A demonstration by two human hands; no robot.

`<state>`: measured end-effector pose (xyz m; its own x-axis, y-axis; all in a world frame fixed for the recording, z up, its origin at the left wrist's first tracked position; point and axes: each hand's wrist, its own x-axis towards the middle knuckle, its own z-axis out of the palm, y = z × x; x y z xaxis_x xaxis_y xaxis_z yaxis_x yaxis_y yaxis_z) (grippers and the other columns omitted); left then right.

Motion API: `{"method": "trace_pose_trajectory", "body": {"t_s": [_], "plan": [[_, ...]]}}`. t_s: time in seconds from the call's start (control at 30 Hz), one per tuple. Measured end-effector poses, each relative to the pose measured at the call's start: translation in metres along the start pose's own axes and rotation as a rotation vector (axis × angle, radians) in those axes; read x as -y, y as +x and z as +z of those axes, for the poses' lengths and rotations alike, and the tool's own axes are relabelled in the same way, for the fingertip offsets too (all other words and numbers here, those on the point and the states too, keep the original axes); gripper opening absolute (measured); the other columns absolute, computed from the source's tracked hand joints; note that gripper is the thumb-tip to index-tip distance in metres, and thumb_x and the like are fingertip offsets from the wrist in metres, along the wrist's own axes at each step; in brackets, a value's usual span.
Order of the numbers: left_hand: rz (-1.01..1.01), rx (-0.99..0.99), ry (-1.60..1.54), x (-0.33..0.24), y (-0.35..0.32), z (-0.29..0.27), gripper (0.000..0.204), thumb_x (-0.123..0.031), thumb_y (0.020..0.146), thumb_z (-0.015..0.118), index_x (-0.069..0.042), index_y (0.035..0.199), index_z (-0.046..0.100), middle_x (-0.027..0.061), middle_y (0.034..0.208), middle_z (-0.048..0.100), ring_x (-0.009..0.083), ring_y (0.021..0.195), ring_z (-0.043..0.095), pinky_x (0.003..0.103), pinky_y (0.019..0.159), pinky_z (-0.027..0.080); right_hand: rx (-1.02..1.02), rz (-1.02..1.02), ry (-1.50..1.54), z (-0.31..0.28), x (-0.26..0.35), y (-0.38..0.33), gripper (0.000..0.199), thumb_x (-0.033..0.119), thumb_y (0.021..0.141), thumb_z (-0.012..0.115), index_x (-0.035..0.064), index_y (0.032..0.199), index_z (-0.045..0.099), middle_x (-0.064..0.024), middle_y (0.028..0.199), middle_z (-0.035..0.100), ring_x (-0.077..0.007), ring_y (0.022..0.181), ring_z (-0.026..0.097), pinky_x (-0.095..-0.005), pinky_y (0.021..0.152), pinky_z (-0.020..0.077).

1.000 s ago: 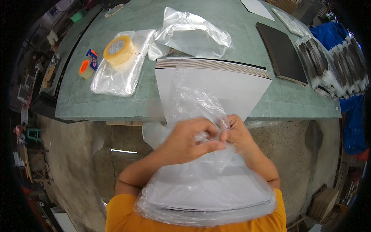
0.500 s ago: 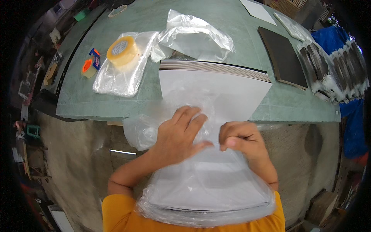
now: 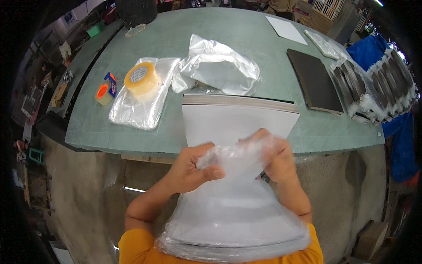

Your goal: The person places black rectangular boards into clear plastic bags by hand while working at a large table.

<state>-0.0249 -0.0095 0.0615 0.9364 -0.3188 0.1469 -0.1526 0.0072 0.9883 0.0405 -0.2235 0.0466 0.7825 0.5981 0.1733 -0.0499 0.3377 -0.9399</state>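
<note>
Against my body lies a clear plastic bag (image 3: 237, 211) with flat white sheets or boards showing through it. Its loose end is gathered up between my hands. My left hand (image 3: 191, 167) is closed on that plastic, thumb pointing right. My right hand (image 3: 279, 158), smeared by motion, pinches the plastic at the other side. Just beyond my hands, a thick stack of white boards (image 3: 237, 121) with a dark back layer rests at the table's near edge. The bag's plastic partly covers the stack's lower part.
On the green table (image 3: 167, 141), a tape roll (image 3: 141, 80) sits on folded plastic bags (image 3: 140, 110), beside a small tape dispenser (image 3: 105, 90). Crumpled clear plastic (image 3: 220, 66) lies behind the stack. To the right are a dark board (image 3: 312, 81), wrapped dark bundles (image 3: 373, 90) and a white sheet (image 3: 286, 30).
My left hand has gone from spread flat on the plastic to gripping it. My right hand has risen slightly. The loose plastic is now drawn up between both hands, and the view has tilted upward.
</note>
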Motion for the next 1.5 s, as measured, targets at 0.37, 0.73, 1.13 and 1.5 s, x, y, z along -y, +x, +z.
{"method": "trace_pose_trajectory", "body": {"t_s": [0.37, 0.73, 1.13, 1.5], "plan": [[-0.070, 0.192, -0.232, 0.011, 0.014, -0.006, 0.025, -0.027, 0.088, 0.045, -0.005, 0.089, 0.056, -0.0019, 0.073, 0.053, 0.0047, 0.069, 0.045, 0.018, 0.059, 0.037, 0.190, 0.051, -0.001, 0.006, 0.009, -0.007, 0.017, 0.021, 0.080, 0.057, 0.0048, 0.086, 0.057, -0.0030, 0.068, 0.053, -0.0123, 0.066, 0.050, -0.0270, 0.062, 0.0415], [0.073, 0.256, -0.567, 0.023, 0.030, -0.024, 0.034, -0.036, 0.085, 0.048, -0.003, 0.081, 0.058, 0.0038, 0.073, 0.055, 0.0106, 0.070, 0.051, 0.023, 0.062, 0.039, 0.247, 0.076, -0.239, -0.002, 0.005, -0.010, 0.014, 0.013, 0.079, 0.058, -0.0001, 0.073, 0.056, -0.0016, 0.061, 0.051, -0.0084, 0.054, 0.044, -0.0224, 0.054, 0.0377], [-0.180, 0.815, -0.056, -0.004, 0.016, -0.022, 0.025, -0.022, 0.082, 0.056, 0.000, 0.071, 0.055, 0.0063, 0.067, 0.055, 0.0123, 0.060, 0.049, 0.023, 0.055, 0.039, 0.766, 0.114, -0.026, -0.018, 0.029, -0.021, 0.022, 0.017, 0.082, 0.052, -0.0039, 0.087, 0.057, -0.0071, 0.068, 0.055, -0.0103, 0.064, 0.048, -0.0265, 0.058, 0.0395], [-0.211, 1.044, 0.542, -0.032, 0.005, -0.010, 0.016, -0.015, 0.080, 0.053, -0.002, 0.070, 0.054, 0.0156, 0.067, 0.053, 0.0272, 0.069, 0.056, 0.035, 0.056, 0.041, 0.824, -0.179, -0.675, -0.031, 0.020, -0.028, 0.038, 0.029, 0.078, 0.060, -0.0060, 0.091, 0.054, -0.0172, 0.088, 0.058, -0.0243, 0.074, 0.056, -0.0304, 0.062, 0.0433]]}}
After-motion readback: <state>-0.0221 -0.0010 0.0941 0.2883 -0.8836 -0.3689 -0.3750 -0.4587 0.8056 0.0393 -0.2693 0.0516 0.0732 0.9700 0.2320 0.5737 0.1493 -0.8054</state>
